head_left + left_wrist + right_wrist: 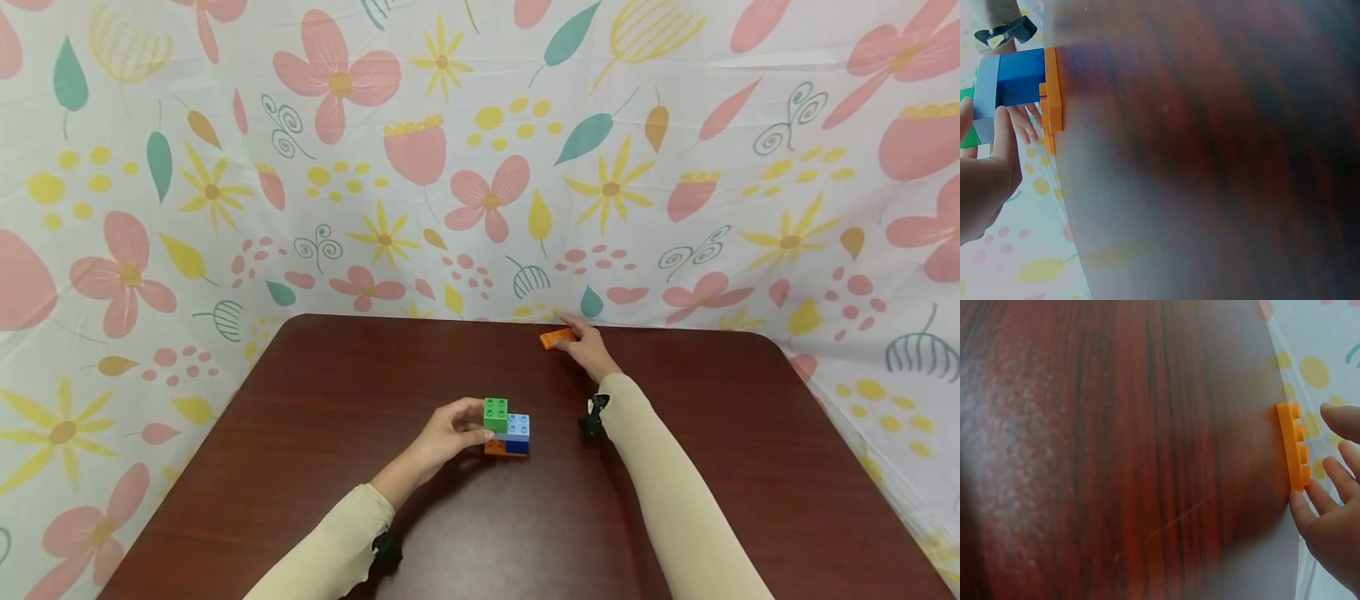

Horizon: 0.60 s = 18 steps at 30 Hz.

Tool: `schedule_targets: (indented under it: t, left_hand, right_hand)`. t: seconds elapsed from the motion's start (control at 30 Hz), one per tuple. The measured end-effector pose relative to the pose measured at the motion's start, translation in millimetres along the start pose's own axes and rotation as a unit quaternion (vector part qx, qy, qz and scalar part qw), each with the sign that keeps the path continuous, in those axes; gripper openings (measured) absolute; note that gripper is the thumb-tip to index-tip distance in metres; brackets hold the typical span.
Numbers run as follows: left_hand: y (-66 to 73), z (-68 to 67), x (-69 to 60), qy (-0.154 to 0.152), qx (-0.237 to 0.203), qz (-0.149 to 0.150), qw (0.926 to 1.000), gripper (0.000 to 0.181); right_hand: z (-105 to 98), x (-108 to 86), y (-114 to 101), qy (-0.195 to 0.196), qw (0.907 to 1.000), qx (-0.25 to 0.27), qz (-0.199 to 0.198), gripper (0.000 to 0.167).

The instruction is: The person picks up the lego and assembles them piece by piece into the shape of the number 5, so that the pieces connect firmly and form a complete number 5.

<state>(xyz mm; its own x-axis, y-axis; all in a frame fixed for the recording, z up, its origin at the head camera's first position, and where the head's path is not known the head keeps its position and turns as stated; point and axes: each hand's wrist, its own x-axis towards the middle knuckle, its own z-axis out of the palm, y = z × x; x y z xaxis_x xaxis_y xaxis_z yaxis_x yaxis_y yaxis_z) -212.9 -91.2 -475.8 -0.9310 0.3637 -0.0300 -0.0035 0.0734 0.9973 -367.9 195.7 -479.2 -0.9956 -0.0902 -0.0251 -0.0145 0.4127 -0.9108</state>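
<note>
My left hand (442, 437) pinches the green brick (496, 414) and light blue brick (518, 426) at the left side of a small stack. Under them are a dark blue brick (517, 447) and a flat orange base (1054, 87) resting on the table. At the table's far edge my right hand (592, 350) reaches to a flat orange plate (557, 338). In the right wrist view a fingertip touches or nearly touches the near end of this orange plate (1294, 450); the other fingers (1336, 478) are spread and slightly bent beside its studs.
The dark brown table (315, 392) has rounded far corners. Right behind its far edge hangs a white cloth (420, 275) printed with flowers and leaves. A black device (592, 417) is strapped at the right wrist, another (386, 552) at the left.
</note>
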Motion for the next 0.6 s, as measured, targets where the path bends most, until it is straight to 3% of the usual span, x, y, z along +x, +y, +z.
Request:
schedule_targets:
  t: [0.27,0.6]
  left_hand:
    - [0.5,-0.5,-0.3,-0.003,-0.003,0.006,1.0000,0.041]
    - [-0.7,0.3,0.2,-0.001,-0.004,0.003,1.0000,0.042]
  right_hand:
    - [4.5,4.7,5.6,0.003,0.9957,-0.087,0.030,0.063]
    - [8.1,4.7,6.3,0.015,0.9825,-0.186,-0.001,0.055]
